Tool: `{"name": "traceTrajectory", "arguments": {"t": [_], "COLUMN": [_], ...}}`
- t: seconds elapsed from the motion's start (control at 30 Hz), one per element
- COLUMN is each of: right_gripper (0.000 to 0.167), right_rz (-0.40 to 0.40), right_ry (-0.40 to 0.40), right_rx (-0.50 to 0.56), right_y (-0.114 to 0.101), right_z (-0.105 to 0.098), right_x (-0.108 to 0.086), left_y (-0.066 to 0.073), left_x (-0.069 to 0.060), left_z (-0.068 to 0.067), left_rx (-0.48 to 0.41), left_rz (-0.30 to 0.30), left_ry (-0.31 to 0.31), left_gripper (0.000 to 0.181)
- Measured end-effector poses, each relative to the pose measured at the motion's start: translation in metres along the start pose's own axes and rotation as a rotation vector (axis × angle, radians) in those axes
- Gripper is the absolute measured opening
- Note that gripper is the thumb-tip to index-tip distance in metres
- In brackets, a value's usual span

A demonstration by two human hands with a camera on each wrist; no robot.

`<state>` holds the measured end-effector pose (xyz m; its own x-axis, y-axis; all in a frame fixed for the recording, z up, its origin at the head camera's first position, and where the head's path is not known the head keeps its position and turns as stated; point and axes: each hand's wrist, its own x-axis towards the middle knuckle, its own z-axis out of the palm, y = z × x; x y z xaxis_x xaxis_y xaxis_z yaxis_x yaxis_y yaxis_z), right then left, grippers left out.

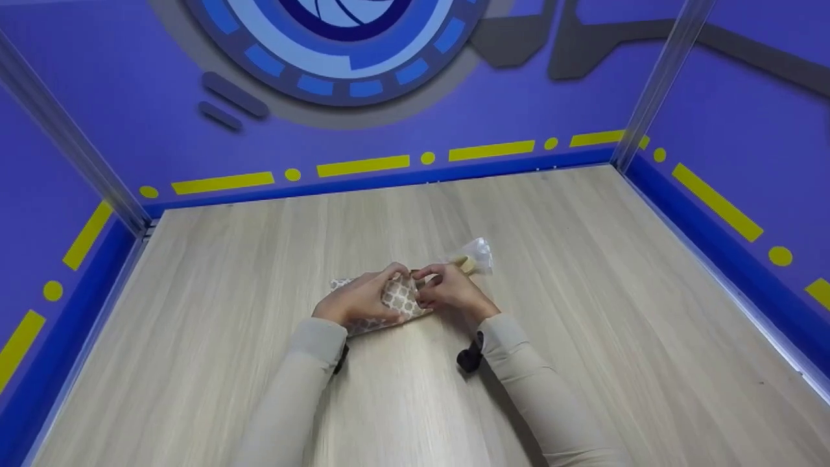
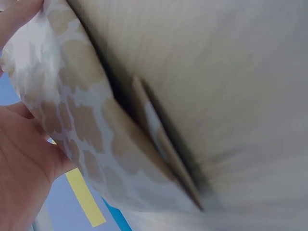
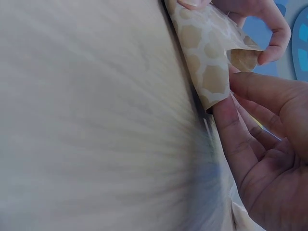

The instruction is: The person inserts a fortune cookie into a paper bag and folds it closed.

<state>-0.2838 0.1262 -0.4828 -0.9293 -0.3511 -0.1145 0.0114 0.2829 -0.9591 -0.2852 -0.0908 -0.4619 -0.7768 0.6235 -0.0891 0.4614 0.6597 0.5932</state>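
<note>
At the far left is a purple-blue wall with yellow marks (image 1: pixel 87 233), and then a shiny grey metal post (image 1: pixel 71 123). Next comes the big pale wooden table top (image 1: pixel 214 337), with streaks in it. A light beige left sleeve (image 1: pixel 292 383) reaches up over the table. It ends at the left hand (image 1: pixel 356 299). The left fingers and thumb are curled around a tan and white paper piece with a cloud-like pattern (image 1: pixel 401 295), and they hold it from both sides.

The paper is in the middle of the table, between the two hands. Its right end is a bit open, and the plain brown inside shows in the right wrist view.

The right hand (image 1: pixel 454 288) is at that end. Its thumb and a finger are bent in and pinch the edge of the paper. A small black thing (image 1: pixel 470 360) is on the right wrist.

Just past the right hand, on the table, is a see-through plastic bag (image 1: pixel 481 248). A pale yellow thing (image 1: pixel 467 264) shows there, but I cannot tell what it is. Then comes the beige right sleeve (image 1: pixel 538 383). At the far right is another purple-blue wall (image 1: pixel 733 155).
</note>
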Motion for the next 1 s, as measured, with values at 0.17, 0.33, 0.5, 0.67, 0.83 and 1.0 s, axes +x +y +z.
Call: {"name": "traceTrajectory", "arguments": {"t": [0.17, 0.33, 0.5, 0.67, 0.83, 1.0], "right_gripper": [0.037, 0.037, 0.036, 0.044, 0.056, 0.061], "right_rz": [-0.021, 0.029, 0.105, 0.12, 0.105, 0.139], "right_ry": [0.012, 0.015, 0.012, -0.005, -0.042, -0.014], "right_rx": [-0.045, -0.033, 0.11, 0.202, 0.23, 0.257], "right_y": [0.0004, 0.0006, -0.0022, -0.0024, -0.0032, -0.0065], "right_z": [-0.0012, -0.0037, -0.0058, -0.0086, -0.0067, 0.0005], "right_x": [-0.0001, -0.0002, 0.0007, 0.0015, 0.0013, -0.0002], "left_y": [0.0005, 0.0005, 0.0002, 0.0004, 0.0006, -0.0002], "left_x": [-0.0008, -0.001, -0.001, -0.0004, 0.0005, 0.0005], "left_z": [-0.0005, -0.0008, -0.0008, -0.0005, 0.0005, 0.0008], "left_rx": [0.011, 0.021, 0.032, 0.053, 0.067, 0.057], "left_rz": [0.016, 0.016, 0.009, 0.017, 0.016, 0.02], "left_ry": [0.012, 0.012, 0.015, 0.029, 0.03, 0.028], "left_gripper": [0.069, 0.069, 0.071, 0.072, 0.074, 0.073]}}
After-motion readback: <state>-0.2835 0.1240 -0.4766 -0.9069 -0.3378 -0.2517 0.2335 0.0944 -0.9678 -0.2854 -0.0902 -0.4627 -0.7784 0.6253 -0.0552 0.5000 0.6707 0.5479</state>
